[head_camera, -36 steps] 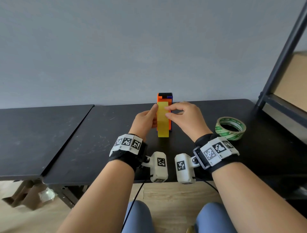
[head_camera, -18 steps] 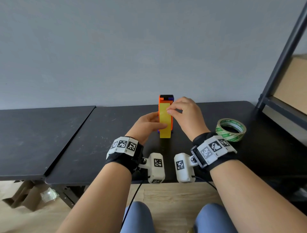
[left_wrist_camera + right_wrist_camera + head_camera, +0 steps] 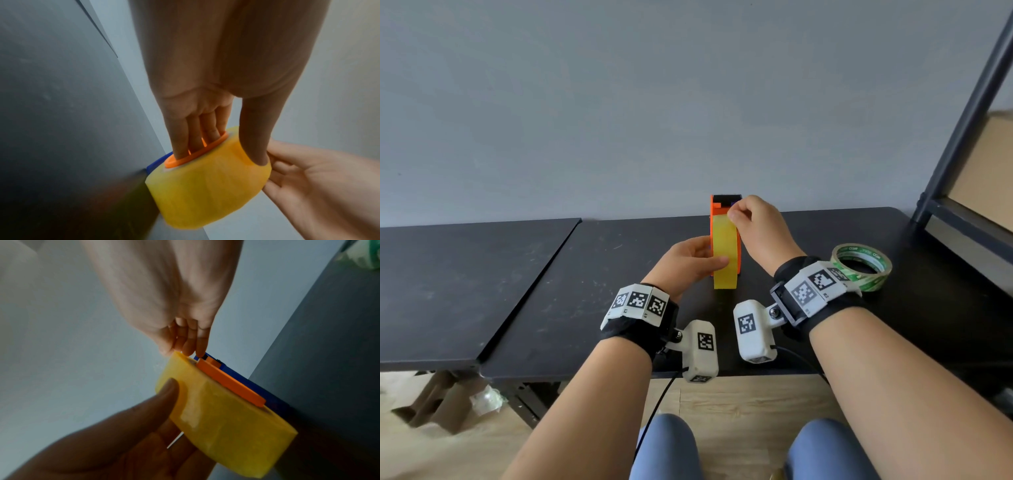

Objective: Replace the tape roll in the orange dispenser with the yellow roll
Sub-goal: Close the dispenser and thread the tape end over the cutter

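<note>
The wide translucent yellow tape roll already sits upright in the orange plastic dispenser on the black bench, your left hand gripping it, your right hand pinching its top, likely threading the loose end.

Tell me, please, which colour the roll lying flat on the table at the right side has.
The tape roll is green and white; the head view shows it best.
</note>
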`<state>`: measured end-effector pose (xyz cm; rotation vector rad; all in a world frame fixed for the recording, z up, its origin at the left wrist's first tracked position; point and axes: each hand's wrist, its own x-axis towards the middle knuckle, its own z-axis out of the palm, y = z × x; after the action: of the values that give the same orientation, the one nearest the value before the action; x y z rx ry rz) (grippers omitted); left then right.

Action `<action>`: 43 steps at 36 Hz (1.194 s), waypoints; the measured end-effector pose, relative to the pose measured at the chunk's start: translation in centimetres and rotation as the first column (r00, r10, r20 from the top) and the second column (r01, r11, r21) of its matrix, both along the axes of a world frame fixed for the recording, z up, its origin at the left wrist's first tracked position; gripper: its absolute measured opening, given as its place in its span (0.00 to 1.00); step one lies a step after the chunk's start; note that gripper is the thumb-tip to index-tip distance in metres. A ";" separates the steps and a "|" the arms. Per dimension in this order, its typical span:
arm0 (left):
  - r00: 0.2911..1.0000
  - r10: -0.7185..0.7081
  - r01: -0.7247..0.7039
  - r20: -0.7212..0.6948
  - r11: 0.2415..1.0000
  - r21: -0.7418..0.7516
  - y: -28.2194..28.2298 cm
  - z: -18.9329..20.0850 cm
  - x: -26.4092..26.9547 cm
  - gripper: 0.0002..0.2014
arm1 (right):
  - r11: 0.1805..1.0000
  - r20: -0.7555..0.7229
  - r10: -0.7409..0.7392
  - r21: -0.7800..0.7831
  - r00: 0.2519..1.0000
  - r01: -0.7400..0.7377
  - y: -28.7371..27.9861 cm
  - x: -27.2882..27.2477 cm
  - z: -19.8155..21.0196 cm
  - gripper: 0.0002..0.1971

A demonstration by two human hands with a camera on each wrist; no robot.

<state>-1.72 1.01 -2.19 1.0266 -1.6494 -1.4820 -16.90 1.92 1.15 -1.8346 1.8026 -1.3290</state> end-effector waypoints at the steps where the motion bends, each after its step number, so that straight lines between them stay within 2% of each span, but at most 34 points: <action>1: 1.000 0.006 -0.006 0.002 1.000 -0.004 0.1 -0.1 0.0 0.20 | 1.000 0.007 0.001 0.003 1.000 -0.001 0.0 0.1 0.1 0.12; 7: 1.000 -0.017 0.017 0.010 1.000 -0.003 0.2 -0.3 0.3 0.17 | 0.999 0.046 -0.021 0.043 0.999 0.019 -0.2 -0.1 0.2 0.13; 12: 1.000 -0.018 0.018 0.014 1.000 -0.007 0.6 -0.7 0.5 0.15 | 0.992 0.033 0.068 0.102 0.997 -0.071 0.5 -0.5 0.9 0.13; 15: 1.000 -0.005 0.005 0.023 1.000 -0.001 0.7 -0.6 0.5 0.15 | 0.986 0.131 0.118 0.099 0.984 -0.132 1.0 -0.5 1.3 0.15; 17: 1.000 0.009 -0.009 0.023 1.000 0.009 0.7 -0.4 0.4 0.16 | 0.981 0.160 0.144 0.105 0.977 -0.162 1.4 -0.6 1.4 0.13; 23: 1.000 0.012 -0.012 0.002 0.997 0.077 0.8 0.0 0.0 0.23 | 0.982 0.109 0.163 0.074 0.981 -0.171 1.6 -1.0 0.7 0.04; 26: 0.998 0.025 -0.018 -0.057 0.991 0.132 0.8 0.3 -0.2 0.20 | 0.986 0.086 0.158 0.048 0.984 -0.162 1.5 -1.1 0.6 0.03; 30: 0.982 0.123 -0.089 -0.145 0.971 0.222 0.7 0.8 -0.2 0.13 | 0.985 0.086 0.159 0.046 0.983 -0.164 1.5 -1.3 0.6 0.03; 36: 0.985 0.173 -0.164 -0.026 0.966 0.200 0.5 1.5 -1.0 0.19 | 0.985 0.080 0.166 0.035 0.983 -0.169 1.8 -1.2 0.7 0.03; 39: 0.980 0.200 -0.195 -0.005 0.959 0.204 0.4 1.7 -1.4 0.17 | 0.986 0.078 0.162 0.033 0.984 -0.165 1.9 -1.3 0.6 0.02; 43: 0.974 0.221 -0.207 -0.049 0.956 0.209 0.1 1.6 -1.8 0.14 | 0.986 0.074 0.164 0.022 0.984 -0.166 2.1 -1.5 0.5 0.03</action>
<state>-3.50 1.08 -0.57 1.2069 -1.3103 -1.5433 -18.38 4.00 1.66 -1.8519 1.5869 -1.2849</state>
